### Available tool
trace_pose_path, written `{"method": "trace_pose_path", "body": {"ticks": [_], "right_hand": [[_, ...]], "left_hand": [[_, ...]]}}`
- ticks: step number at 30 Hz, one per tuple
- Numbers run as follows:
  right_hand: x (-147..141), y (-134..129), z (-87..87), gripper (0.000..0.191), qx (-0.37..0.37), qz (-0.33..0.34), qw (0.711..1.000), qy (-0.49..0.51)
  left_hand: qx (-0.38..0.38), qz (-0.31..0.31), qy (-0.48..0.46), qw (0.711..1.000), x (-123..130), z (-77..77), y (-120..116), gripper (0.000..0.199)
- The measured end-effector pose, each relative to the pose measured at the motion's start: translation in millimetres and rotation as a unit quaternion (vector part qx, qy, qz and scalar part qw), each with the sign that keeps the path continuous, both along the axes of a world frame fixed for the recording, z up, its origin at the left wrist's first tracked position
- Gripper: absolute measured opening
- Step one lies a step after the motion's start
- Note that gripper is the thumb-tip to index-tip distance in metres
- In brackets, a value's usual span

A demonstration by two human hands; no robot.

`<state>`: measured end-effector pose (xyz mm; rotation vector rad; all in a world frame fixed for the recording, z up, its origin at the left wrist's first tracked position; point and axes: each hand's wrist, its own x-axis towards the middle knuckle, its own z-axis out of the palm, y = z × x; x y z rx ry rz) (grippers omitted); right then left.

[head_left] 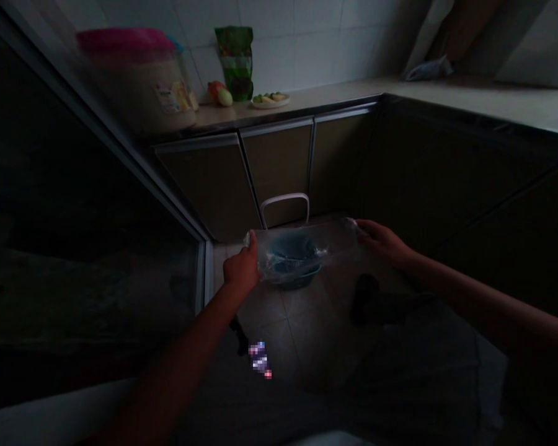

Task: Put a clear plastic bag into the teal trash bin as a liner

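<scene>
A clear plastic bag [337,243] is stretched between my two hands, see-through and wrinkled. My left hand [242,265] pinches its left end, thumb pointing up. At the other end, my right hand [382,240] grips the bag's corner with closed fingers. Below and behind the film stands a teal bin [297,282] on the floor, partly seen through the plastic. Its white handle [286,197] rises upright at the back. Whether the film touches the bin I cannot tell.
Cabinets [279,161] line the far side under a counter [335,93]. On it stand a pink-lidded tub [134,80], a green pouch [236,65], onions [224,96] and a plate of food [270,104]. A glass door frame [204,272] borders the left. The room is dim.
</scene>
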<state>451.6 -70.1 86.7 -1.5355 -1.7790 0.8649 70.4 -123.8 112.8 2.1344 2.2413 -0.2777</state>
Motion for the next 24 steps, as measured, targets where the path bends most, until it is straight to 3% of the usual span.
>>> {"method": "trace_pose_path", "body": {"ticks": [3,6,8,10,13,14,18,21,24], "right_hand": [[2,-13,10.2,0.045,0.049,-0.045,0.993,-0.095],[-13,-39,36.5,0.045,0.195,-0.080,0.954,-0.214],[-37,-61,50.0,0.034,0.273,-0.063,0.923,-0.263],[-71,-83,50.7,0.023,0.289,0.012,0.916,-0.278],[-133,-103,25.6,0.025,0.166,0.198,0.922,-0.290],[-153,-103,13.2,0.029,0.111,0.228,0.924,-0.286],[-207,-75,-31.9,0.054,-0.043,0.176,0.911,-0.371],[-205,-35,-51.3,0.050,-0.111,0.178,0.894,-0.396],[-180,15,-66.8,0.020,-0.140,0.186,0.927,-0.294]], "left_hand": [[-0.017,-0.014,-0.016,1.000,3,-12.1,-2,0.117],[-0.038,-0.028,-0.026,0.999,7,-18.0,-2,0.115],[-0.047,-0.033,-0.029,0.998,10,-18.6,-1,0.116],[-0.052,-0.035,-0.034,0.997,12,-17.2,3,0.115],[-0.071,-0.037,-0.047,0.996,14,-14.0,11,0.112],[-0.079,-0.037,-0.051,0.995,15,-13.0,14,0.110],[-0.099,-0.025,-0.059,0.993,14,-11.5,23,0.109],[-0.110,-0.019,-0.061,0.992,12,-12.2,27,0.109],[-0.117,-0.021,-0.062,0.991,10,-12.8,32,0.110]]}}
